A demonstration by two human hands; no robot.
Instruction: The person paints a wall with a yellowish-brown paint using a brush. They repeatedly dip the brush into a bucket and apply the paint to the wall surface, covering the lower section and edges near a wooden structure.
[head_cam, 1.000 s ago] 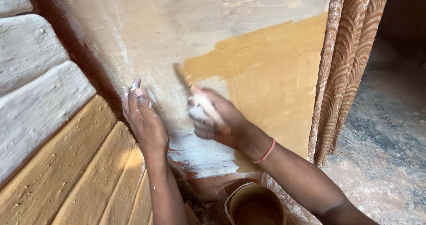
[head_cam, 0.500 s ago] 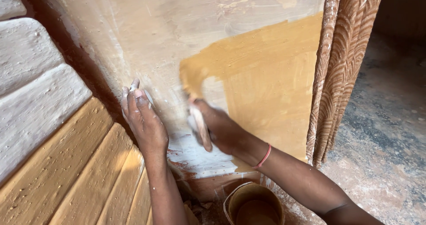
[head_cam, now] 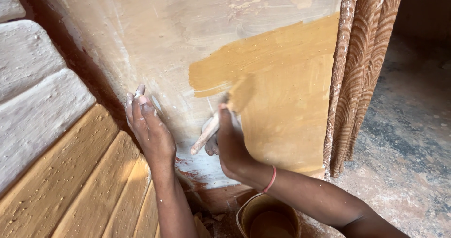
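- A paintbrush point(head_cam: 221, 116) is gripped in the right hand point(head_cam: 230, 144), its blurred bristles laid against the wall point(head_cam: 164, 41) at the edge of the ochre paint patch point(head_cam: 282, 92).
- The left hand point(head_cam: 148, 130) is pressed flat, fingers extended, on the unpainted wall, nothing grasped.
- A paint bucket point(head_cam: 268, 217) is seen below the right forearm, beside a patterned curtain point(head_cam: 359, 73).
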